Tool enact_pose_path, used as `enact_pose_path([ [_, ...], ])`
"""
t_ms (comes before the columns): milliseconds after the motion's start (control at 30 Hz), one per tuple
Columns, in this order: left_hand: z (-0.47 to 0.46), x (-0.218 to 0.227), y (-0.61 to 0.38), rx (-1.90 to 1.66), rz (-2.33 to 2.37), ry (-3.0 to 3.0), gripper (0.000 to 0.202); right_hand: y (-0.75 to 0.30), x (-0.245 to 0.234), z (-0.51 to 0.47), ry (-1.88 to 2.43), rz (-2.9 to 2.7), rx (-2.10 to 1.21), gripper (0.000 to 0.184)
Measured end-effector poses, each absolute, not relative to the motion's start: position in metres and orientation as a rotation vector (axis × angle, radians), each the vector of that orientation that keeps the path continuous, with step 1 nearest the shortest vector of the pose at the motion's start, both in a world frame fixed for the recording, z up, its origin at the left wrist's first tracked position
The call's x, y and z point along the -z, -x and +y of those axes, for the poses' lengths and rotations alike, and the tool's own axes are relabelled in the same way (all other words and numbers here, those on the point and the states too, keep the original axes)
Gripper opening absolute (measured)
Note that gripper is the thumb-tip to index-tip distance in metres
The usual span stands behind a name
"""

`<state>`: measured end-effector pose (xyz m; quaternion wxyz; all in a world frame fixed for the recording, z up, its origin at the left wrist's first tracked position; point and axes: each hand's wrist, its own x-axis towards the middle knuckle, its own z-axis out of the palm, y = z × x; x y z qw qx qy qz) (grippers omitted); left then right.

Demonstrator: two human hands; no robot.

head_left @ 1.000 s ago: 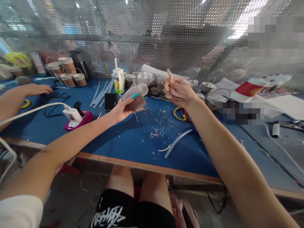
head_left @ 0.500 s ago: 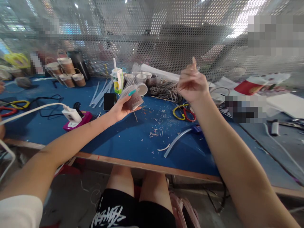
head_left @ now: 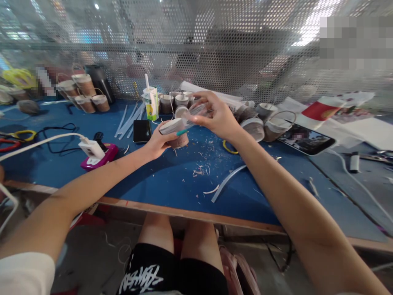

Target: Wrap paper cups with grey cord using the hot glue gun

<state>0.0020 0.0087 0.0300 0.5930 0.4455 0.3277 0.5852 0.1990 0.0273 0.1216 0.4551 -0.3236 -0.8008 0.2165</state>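
Observation:
My left hand (head_left: 161, 141) is wrapped round a small brown bucket (head_left: 179, 141) with a whitish inside, tilted above the table. A teal patch shows at the thumb tip; I cannot tell what it is. My right hand (head_left: 216, 112) is closed on a crinkled piece of clear plastic film (head_left: 198, 110), held just above and to the right of the bucket's rim. Whether the film still touches the bucket is unclear. Behind both hands stand several similar small buckets (head_left: 166, 102), near a drink carton (head_left: 151, 104) with a straw.
A black phone (head_left: 142, 131) and translucent strips (head_left: 130, 123) lie left of centre. Further left are a purple power strip (head_left: 101, 157) with a white plug and more handled buckets (head_left: 84, 84). Scraps and a clear tube (head_left: 227, 180) lie in front. A lit phone (head_left: 307, 137) leans at right.
My right hand has come down and left from its raised position and grasped the clear film that was at the bucket's top. My left hand has turned the bucket so its whitish inside shows.

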Motion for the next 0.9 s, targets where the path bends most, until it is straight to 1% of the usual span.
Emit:
enact_pose_path([
  [33,0.007,-0.03,-0.004,-1.366,0.776,-1.052,0.064,-0.194,-0.122,0.021,0.808,-1.994,-0.491,0.059],
  [100,0.004,-0.031,-0.006,-1.391,0.786,-1.072,0.064,-0.187,-0.122,0.011,0.813,-1.995,-0.48,0.048],
  [167,0.003,-0.033,-0.007,-1.423,0.774,-1.077,0.065,-0.183,-0.119,0.008,0.802,-1.979,-0.569,0.042],
  [300,0.003,-0.036,-0.006,-1.403,0.748,-1.051,0.067,-0.184,-0.115,0.014,0.797,-1.898,-0.846,0.046],
  [367,0.004,-0.036,-0.006,-1.402,0.728,-1.049,0.071,-0.185,-0.115,0.017,0.796,-1.841,-0.893,0.044],
  [433,0.004,-0.035,-0.006,-1.413,0.705,-1.057,0.072,-0.185,-0.116,0.018,0.788,-1.81,-0.884,0.041],
  [600,0.006,-0.033,-0.006,-1.435,0.683,-1.111,0.066,-0.186,-0.114,0.021,0.791,-1.813,-0.862,0.037],
  [800,0.011,-0.028,-0.002,-1.433,0.633,-1.139,0.065,-0.185,-0.105,0.031,0.798,-1.757,-0.909,0.032],
  [900,0.013,-0.027,0.0,-1.415,0.618,-1.137,0.069,-0.184,-0.102,0.032,0.806,-1.724,-0.824,0.029],
])
